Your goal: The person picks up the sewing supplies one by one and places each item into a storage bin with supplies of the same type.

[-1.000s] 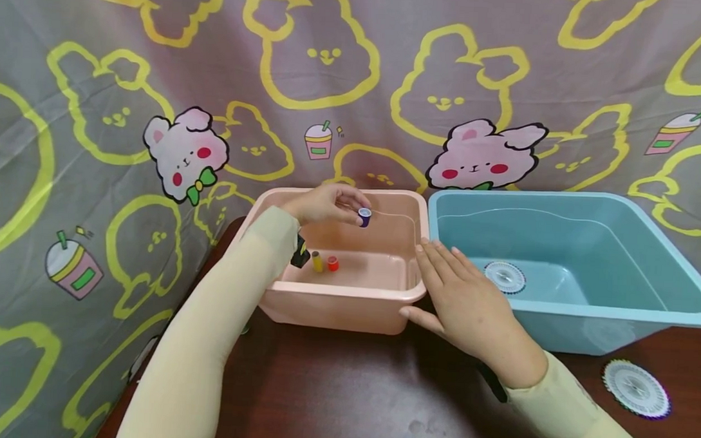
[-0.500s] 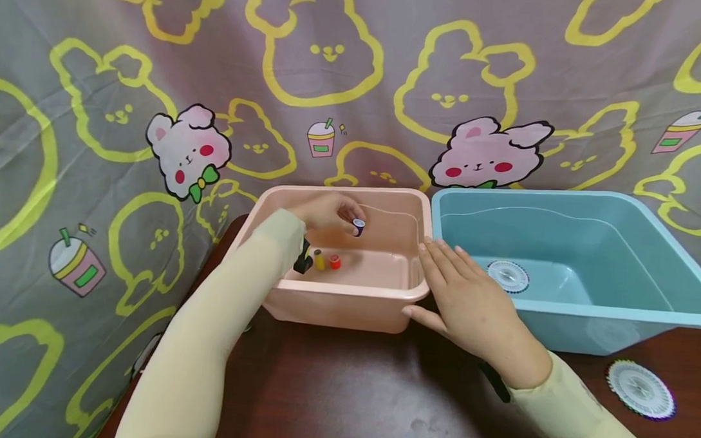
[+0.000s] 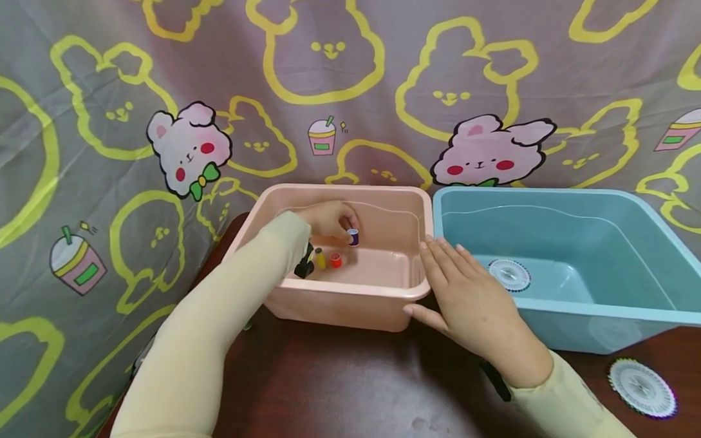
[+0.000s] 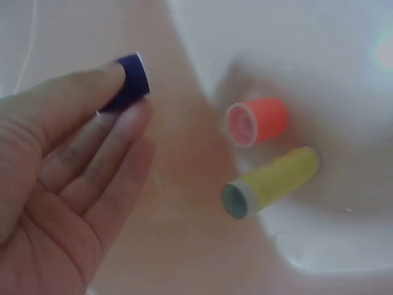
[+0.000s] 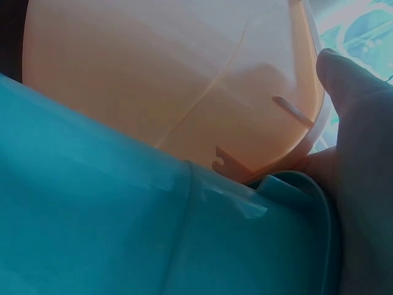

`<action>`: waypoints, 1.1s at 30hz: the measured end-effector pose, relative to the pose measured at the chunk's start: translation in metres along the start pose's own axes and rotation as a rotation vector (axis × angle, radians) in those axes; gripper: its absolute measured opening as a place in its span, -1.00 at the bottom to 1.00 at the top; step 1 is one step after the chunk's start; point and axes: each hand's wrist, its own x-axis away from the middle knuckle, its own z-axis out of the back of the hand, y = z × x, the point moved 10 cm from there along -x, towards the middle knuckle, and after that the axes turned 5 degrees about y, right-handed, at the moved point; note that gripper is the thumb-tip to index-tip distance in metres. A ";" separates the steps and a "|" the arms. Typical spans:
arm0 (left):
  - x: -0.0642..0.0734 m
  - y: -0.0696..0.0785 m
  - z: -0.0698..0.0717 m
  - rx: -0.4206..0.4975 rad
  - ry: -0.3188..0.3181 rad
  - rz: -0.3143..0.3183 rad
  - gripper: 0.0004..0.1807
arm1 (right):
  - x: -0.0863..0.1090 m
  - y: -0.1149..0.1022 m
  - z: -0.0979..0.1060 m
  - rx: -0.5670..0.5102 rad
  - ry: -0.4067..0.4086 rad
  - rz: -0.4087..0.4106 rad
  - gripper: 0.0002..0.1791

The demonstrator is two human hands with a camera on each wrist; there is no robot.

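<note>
My left hand (image 3: 329, 219) reaches down inside the pink bin (image 3: 336, 289). Its thumb and fingers pinch a small dark blue thread spool (image 4: 132, 83) above the bin's floor. Below it, a red thread spool (image 4: 265, 120) and a longer yellow thread spool (image 4: 285, 178) lie close together on the floor of the bin. My right hand (image 3: 475, 307) rests with straight fingers over the adjoining rims of the pink bin and the blue bin (image 3: 602, 310). In the right wrist view, the thumb (image 5: 353, 77) is by the pink bin's rim.
A round pin wheel (image 3: 509, 275) lies inside the blue bin. Another pin wheel (image 3: 643, 388) is on the dark wooden table (image 3: 344, 386) at the front right. A patterned curtain (image 3: 384, 85) hangs close behind both bins.
My left hand has lowered deeper into the pink bin and shifted slightly left, still pinching the blue thread spool. My right hand has stayed on the rims.
</note>
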 end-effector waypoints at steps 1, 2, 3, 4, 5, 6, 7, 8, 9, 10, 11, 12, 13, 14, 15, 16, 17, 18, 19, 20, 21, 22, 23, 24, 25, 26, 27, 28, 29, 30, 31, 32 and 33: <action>0.000 0.000 0.000 -0.032 0.004 0.004 -0.80 | 0.000 0.000 0.000 0.001 0.002 0.001 0.03; 0.000 -0.001 0.001 -0.068 0.005 0.010 -0.81 | 0.000 0.000 0.000 0.001 0.003 0.003 0.03; 0.000 -0.003 0.000 -0.105 0.005 0.021 -0.81 | -0.001 -0.001 0.000 0.002 0.005 0.005 0.03; 0.000 -0.003 0.000 -0.152 0.002 0.025 -0.81 | -0.001 -0.001 0.000 0.001 0.005 0.004 0.03; 0.000 -0.003 -0.001 -0.190 -0.001 0.033 -0.81 | 0.000 0.000 0.000 0.002 0.005 0.004 0.03; -0.001 -0.003 -0.001 -0.231 -0.003 0.040 -0.81 | 0.000 0.000 0.000 0.001 0.004 0.003 0.03; -0.002 -0.004 -0.002 -0.259 -0.006 0.050 -0.81 | 0.000 0.000 0.000 0.000 0.003 0.003 0.03; -0.002 -0.005 -0.002 -0.282 -0.012 0.058 -0.81 | 0.000 0.000 -0.001 0.000 0.003 0.004 0.04; -0.003 -0.006 -0.003 -0.297 -0.016 0.062 -0.82 | -0.001 0.000 -0.001 0.000 0.002 0.004 0.04; -0.003 -0.005 -0.004 -0.316 -0.021 0.060 -0.83 | -0.001 0.000 -0.001 0.001 0.004 0.005 0.04; -0.003 -0.004 -0.005 -0.325 -0.026 0.059 -0.84 | -0.001 0.001 -0.001 0.003 0.003 0.007 0.05; -0.002 -0.003 -0.005 -0.337 -0.031 0.059 -0.85 | -0.001 0.001 -0.001 0.003 0.003 0.007 0.05; -0.001 -0.001 -0.005 -0.346 -0.036 0.063 -0.85 | -0.001 0.000 -0.001 0.005 0.005 0.009 0.05; 0.000 0.000 -0.005 -0.362 -0.042 0.063 -0.86 | 0.000 0.001 -0.001 0.006 0.004 0.010 0.05; 0.002 0.003 -0.005 -0.374 -0.046 0.066 -0.86 | 0.000 0.001 -0.001 0.005 0.005 0.010 0.05; 0.004 0.006 -0.004 -0.390 -0.046 0.066 -0.86 | 0.000 0.000 -0.001 0.004 0.008 0.011 0.05; 0.006 0.010 -0.004 -0.407 -0.045 0.064 -0.87 | 0.000 0.000 -0.001 0.006 0.010 0.011 0.05; 0.008 0.013 -0.003 -0.429 -0.045 0.064 -0.88 | 0.000 0.000 -0.001 0.005 0.016 0.011 0.05; 0.009 0.016 -0.003 -0.456 -0.047 0.062 -0.90 | -0.001 0.000 -0.001 0.004 0.021 0.013 0.04; 0.010 0.019 -0.003 -0.483 -0.052 0.061 -0.91 | -0.001 0.000 -0.001 0.002 0.025 0.014 0.04; 0.011 0.021 -0.003 -0.506 -0.055 0.061 -0.92 | -0.001 -0.001 -0.001 0.002 0.029 0.016 0.04; 0.011 0.022 -0.003 -0.535 -0.058 0.057 -0.93 | -0.002 -0.001 -0.001 0.003 0.032 0.018 0.04; 0.010 0.021 -0.005 -0.555 -0.068 0.068 -0.93 | -0.002 -0.002 -0.001 0.003 0.033 0.019 0.04; 0.009 0.019 -0.006 -0.568 -0.077 0.080 -0.93 | -0.002 -0.002 -0.001 0.002 0.033 0.020 0.04; 0.008 0.017 -0.007 -0.570 -0.085 0.094 -0.93 | -0.002 -0.002 -0.001 0.004 0.030 0.020 0.04; 0.006 0.015 -0.009 -0.571 -0.094 0.103 -0.93 | -0.002 -0.002 -0.001 0.003 0.028 0.020 0.05; 0.005 0.013 -0.011 -0.566 -0.099 0.114 -0.92 | -0.002 -0.002 -0.001 0.004 0.024 0.020 0.05; 0.003 0.011 -0.013 -0.567 -0.109 0.121 -0.92 | -0.002 -0.002 -0.001 0.004 0.022 0.020 0.06; 0.002 0.010 -0.015 -0.556 -0.121 0.138 -0.92 | -0.002 -0.002 -0.001 0.005 0.022 0.020 0.06; 0.000 0.008 -0.017 -0.558 -0.132 0.138 -0.92 | -0.002 -0.002 -0.001 0.007 0.020 0.020 0.06; -0.002 0.007 -0.019 -0.564 -0.143 0.139 -0.92 | -0.002 -0.002 0.000 0.008 0.021 0.019 0.05; -0.004 0.006 -0.021 -0.575 -0.152 0.134 -0.91 | -0.002 -0.001 0.000 0.006 0.024 0.019 0.05; -0.005 0.005 -0.022 -0.582 -0.161 0.135 -0.90 | -0.002 -0.001 0.000 0.007 0.026 0.019 0.05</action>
